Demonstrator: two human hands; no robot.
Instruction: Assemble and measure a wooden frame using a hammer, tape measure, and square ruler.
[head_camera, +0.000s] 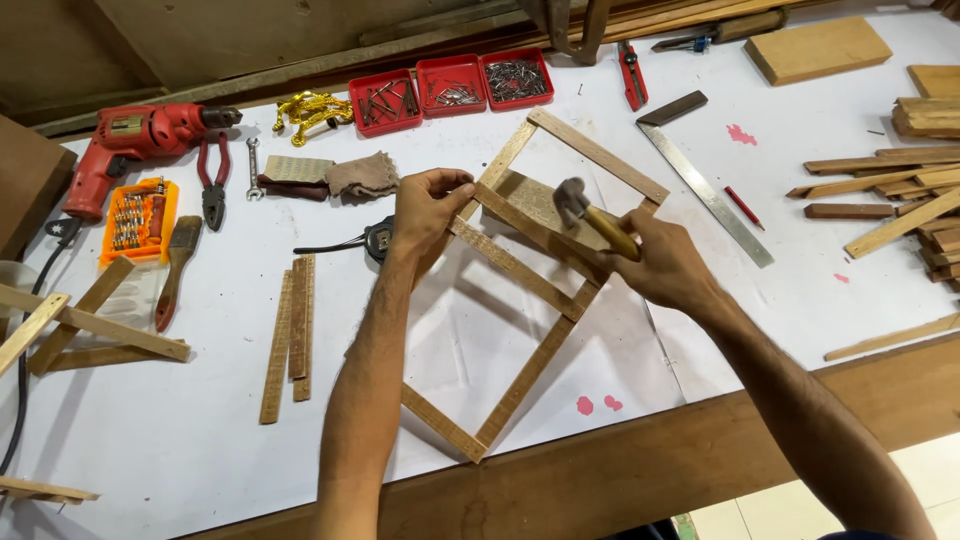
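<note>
We are gripping the wooden frame (530, 300) with our left hand (425, 215), fingers clenched over its upper left rail where a cross slat meets it, and the frame is lying flat on the white-covered bench (200, 440) between both our arms. Our right hand (665, 265) is closed round the handle of a small hammer (590, 215), whose metal head is hovering just above the slat, close beside our left fingertips.

To strike well here, we judge that we should be keeping the left hand pressing the rail down firmly, thumb clear of the hammer's path, and tapping squarely so the thin slat is not splitting.

Well left of our left hand, an orange case of bits (135, 220) is sitting below a red drill (140, 140). Just above the same hand, three red trays (450, 85) of nails are standing in a row. Right of our right hand, a steel square (700, 180) and a red pencil (742, 207) are lying.
</note>
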